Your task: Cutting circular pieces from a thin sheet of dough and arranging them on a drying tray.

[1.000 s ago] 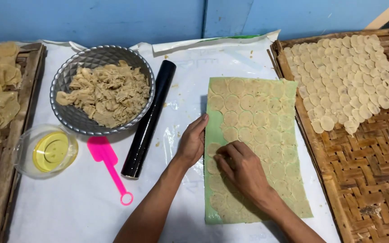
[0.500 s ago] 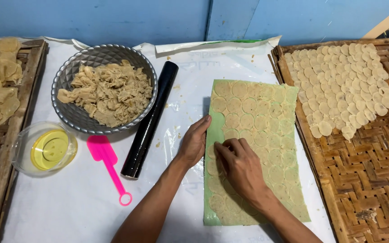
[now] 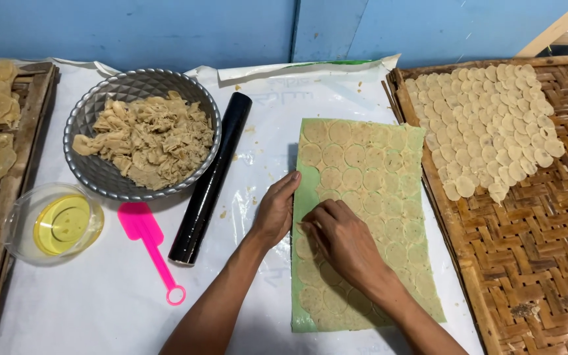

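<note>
No packages, labels, signs or screens anywhere in view — the one printed thing is the white plastic sheet [image 3: 336, 89] covering the table. Faint grey lettering runs across it near the far edge — too pale to make out.

A matt green mat [image 3: 363, 223] bears pale, soft dough rounds [image 3: 336, 156], pressed by 2 bare hands [image 3: 277, 209] [image 3: 344, 238]. A glossy black plastic roller [image 3: 210, 179] and a smooth pink plastic scraper [image 3: 147, 238] lie on shiny white plastic sheeting [image 3: 100, 296]. Ragged dough scraps [image 3: 149, 138] fill a faceted grey metal bowl [image 3: 100, 174]; the tray [image 3: 547, 256] is rough woven bamboo.
</note>
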